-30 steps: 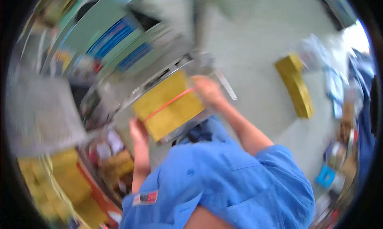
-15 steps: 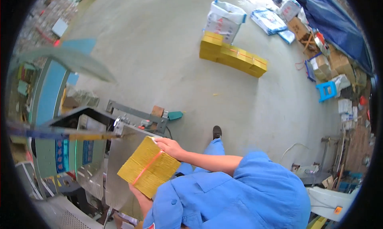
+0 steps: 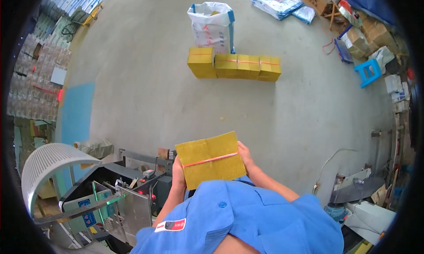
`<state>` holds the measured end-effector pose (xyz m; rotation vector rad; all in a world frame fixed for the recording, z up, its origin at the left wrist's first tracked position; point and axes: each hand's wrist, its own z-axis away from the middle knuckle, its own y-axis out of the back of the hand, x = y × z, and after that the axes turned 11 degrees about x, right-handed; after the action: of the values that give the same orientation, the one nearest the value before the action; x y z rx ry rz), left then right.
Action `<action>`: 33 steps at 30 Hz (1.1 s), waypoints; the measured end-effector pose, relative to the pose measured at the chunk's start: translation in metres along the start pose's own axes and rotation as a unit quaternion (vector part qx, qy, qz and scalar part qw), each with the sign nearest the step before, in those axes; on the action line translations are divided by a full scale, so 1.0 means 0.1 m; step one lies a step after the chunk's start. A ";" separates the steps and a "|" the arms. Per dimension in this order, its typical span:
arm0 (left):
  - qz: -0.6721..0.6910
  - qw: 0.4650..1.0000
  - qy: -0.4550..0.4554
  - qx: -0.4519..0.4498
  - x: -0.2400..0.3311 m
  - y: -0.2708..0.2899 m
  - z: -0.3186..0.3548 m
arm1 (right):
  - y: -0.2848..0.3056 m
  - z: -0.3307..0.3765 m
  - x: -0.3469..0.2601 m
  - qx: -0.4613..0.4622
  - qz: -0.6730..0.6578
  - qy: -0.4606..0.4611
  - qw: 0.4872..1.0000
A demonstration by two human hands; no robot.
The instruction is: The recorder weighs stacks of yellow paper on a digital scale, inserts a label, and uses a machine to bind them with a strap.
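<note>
A square bundle of yellow paper (image 3: 210,168), bound across its middle by a red band, is held up in front of my blue shirt. My left hand (image 3: 178,174) grips its left edge, and my right hand (image 3: 245,156) has closed on the right edge. Most of the fingers of both hands are hidden behind the bundle. Out on the floor, a row of similar banded yellow bundles (image 3: 247,67) has a taller stack (image 3: 201,62) at its left end. Right behind them an upright white woven sack (image 3: 213,26) with blue edging has its mouth open; something yellow shows inside.
At lower left stands a machine with a metal plate (image 3: 134,214) and a curved white slatted guard (image 3: 57,165). Folded white sacks (image 3: 278,4) lie at the far right, near a blue stool (image 3: 367,72) and cardboard boxes (image 3: 358,42). A cable (image 3: 329,161) loops on the right floor.
I have turned away from the machine toward the row of bundles. The held bundle has moved right, off the metal plate, and is now between both hands in front of me.
</note>
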<state>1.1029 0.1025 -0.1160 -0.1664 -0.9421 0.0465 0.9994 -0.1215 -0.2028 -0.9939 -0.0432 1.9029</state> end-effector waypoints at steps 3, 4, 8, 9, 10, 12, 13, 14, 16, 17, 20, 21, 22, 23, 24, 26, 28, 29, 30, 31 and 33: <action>-0.027 0.999 0.033 -0.019 0.16 -0.55 -0.52 | 0.09 -0.39 -0.34 0.024 -0.029 -0.006 0.999; -0.026 0.999 0.030 -0.020 0.17 -0.70 -0.72 | 0.11 -0.53 -0.44 0.028 -0.056 -0.015 0.998; -0.042 0.995 0.004 -0.091 0.15 -1.27 -1.74 | 0.14 -1.16 -0.92 0.054 -0.024 0.030 0.998; -0.067 0.993 -0.011 -0.101 0.14 -1.39 -2.01 | 0.15 -1.36 -1.08 0.075 -0.033 0.003 0.997; -0.055 0.993 -0.010 -0.107 0.14 -1.50 -2.24 | 0.14 -1.54 -1.21 0.095 -0.048 -0.025 0.994; -0.083 0.984 0.046 -0.149 0.19 -1.86 -2.83 | 0.04 -1.98 -1.44 0.111 -0.057 0.018 0.992; -0.103 0.989 0.024 -0.101 0.18 -2.09 -3.10 | 0.03 -2.27 -1.60 0.102 -0.068 0.076 0.989; -0.100 0.990 -0.004 -0.099 0.17 -2.27 -3.28 | 0.05 -2.49 -1.71 0.121 -0.060 0.052 0.989; -0.119 0.985 -0.050 -0.115 0.25 -2.64 -3.78 | 0.08 -2.96 -1.90 0.079 -0.091 0.048 0.992; -0.153 0.982 -0.043 -0.107 0.33 -2.82 -4.03 | 0.07 -3.23 -1.98 0.088 -0.093 0.040 0.991; -0.102 0.978 0.108 -0.148 0.49 -3.28 -4.68 | 0.09 -3.97 -2.14 0.152 -0.064 0.049 0.985; -0.097 0.974 0.136 -0.156 0.53 -3.39 -4.89 | 0.10 -4.21 -2.19 0.174 -0.053 0.046 0.982; -0.086 0.969 0.161 -0.168 0.55 -3.49 -5.10 | 0.09 -4.45 -2.22 0.197 -0.039 0.045 0.979; -0.093 0.968 0.172 -0.158 0.56 -3.61 -5.34 | 0.10 -4.71 -2.26 0.200 -0.041 0.034 0.978; -0.086 0.966 0.181 -0.164 0.55 -3.70 -5.55 | 0.11 -4.95 -2.29 0.198 -0.050 0.029 0.978; -0.075 0.965 0.190 -0.164 0.49 -3.85 -5.91 | 0.13 -5.43 -2.34 0.194 -0.053 0.019 0.979; -0.074 0.971 0.198 -0.114 0.39 -3.96 -6.23 | 0.14 -5.89 -2.34 0.191 -0.038 0.014 0.981; -0.073 0.970 0.206 -0.107 0.34 -3.96 -6.37 | 0.16 -6.06 -2.32 0.175 -0.036 0.018 0.984; -0.072 0.971 0.206 -0.100 0.28 -3.99 -6.56 | 0.20 -6.26 -2.33 0.176 -0.015 0.017 0.984; -0.073 0.971 0.206 -0.094 0.21 -4.02 -6.75 | 0.23 -6.49 -2.33 0.149 -0.008 0.029 0.988; -0.084 0.974 0.203 -0.060 0.02 -4.03 -7.10 | 0.27 -6.91 -2.25 0.166 0.005 0.036 0.985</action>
<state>1.6646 -0.3809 -0.4585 -0.1993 -0.5477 -0.1960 1.4770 -0.5555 -0.5370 -0.8331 0.3123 1.8068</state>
